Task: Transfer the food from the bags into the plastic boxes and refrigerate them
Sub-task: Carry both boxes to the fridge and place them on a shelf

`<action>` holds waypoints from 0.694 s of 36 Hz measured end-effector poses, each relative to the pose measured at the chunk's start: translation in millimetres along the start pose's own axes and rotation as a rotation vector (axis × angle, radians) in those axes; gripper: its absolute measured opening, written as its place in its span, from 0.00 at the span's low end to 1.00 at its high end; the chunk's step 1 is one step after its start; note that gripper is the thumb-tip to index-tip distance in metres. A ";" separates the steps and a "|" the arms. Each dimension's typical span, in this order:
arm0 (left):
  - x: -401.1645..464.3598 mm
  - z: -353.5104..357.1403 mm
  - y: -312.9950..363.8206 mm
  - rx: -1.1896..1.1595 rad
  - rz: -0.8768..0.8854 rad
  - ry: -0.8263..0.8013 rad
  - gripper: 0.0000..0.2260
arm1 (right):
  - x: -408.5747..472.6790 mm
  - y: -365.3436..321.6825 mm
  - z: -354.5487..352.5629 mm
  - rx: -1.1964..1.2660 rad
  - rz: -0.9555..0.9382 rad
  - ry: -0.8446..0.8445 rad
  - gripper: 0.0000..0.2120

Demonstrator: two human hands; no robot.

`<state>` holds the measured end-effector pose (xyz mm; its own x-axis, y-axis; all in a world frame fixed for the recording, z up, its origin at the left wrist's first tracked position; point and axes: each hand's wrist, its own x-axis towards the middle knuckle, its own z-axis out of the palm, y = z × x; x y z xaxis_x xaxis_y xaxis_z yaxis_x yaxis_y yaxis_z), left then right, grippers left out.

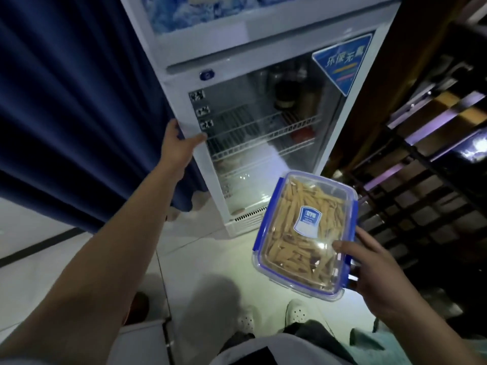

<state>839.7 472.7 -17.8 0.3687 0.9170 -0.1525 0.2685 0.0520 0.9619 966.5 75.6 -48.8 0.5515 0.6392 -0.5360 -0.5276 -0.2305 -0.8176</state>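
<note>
Fridge step now: left hand [176,143] grips the fridge door [263,133] edge, right hand [374,270] holds the filled plastic box [303,233]. Next, probably pull the door open and shelve it.

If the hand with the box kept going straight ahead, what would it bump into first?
Probably the fridge's glass door, which looks closed. The right hand holds the plastic box pointing toward its lower part, while the left hand grips the door's edge. Depth is hard to judge.

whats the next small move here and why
Probably pull the fridge door open with the left hand, which already grips its left edge. The door looks shut, and the right hand holds the filled, lidded plastic box ready to shelve.
</note>
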 end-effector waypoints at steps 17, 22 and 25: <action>45.6 9.8 -32.2 0.020 0.156 0.168 0.23 | -7.0 13.5 -38.6 0.052 0.031 0.167 0.27; -30.7 18.8 -59.6 0.013 0.223 0.139 0.21 | -18.5 19.0 -50.2 0.051 0.047 0.232 0.21; -85.3 32.5 -74.0 -0.013 0.249 0.089 0.22 | -28.8 20.7 -57.1 0.064 0.038 0.306 0.16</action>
<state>817.3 377.8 -83.4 0.3424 0.9331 0.1096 0.1674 -0.1753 0.9702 976.6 10.5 -62.3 0.6946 0.3780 -0.6121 -0.5857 -0.1969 -0.7862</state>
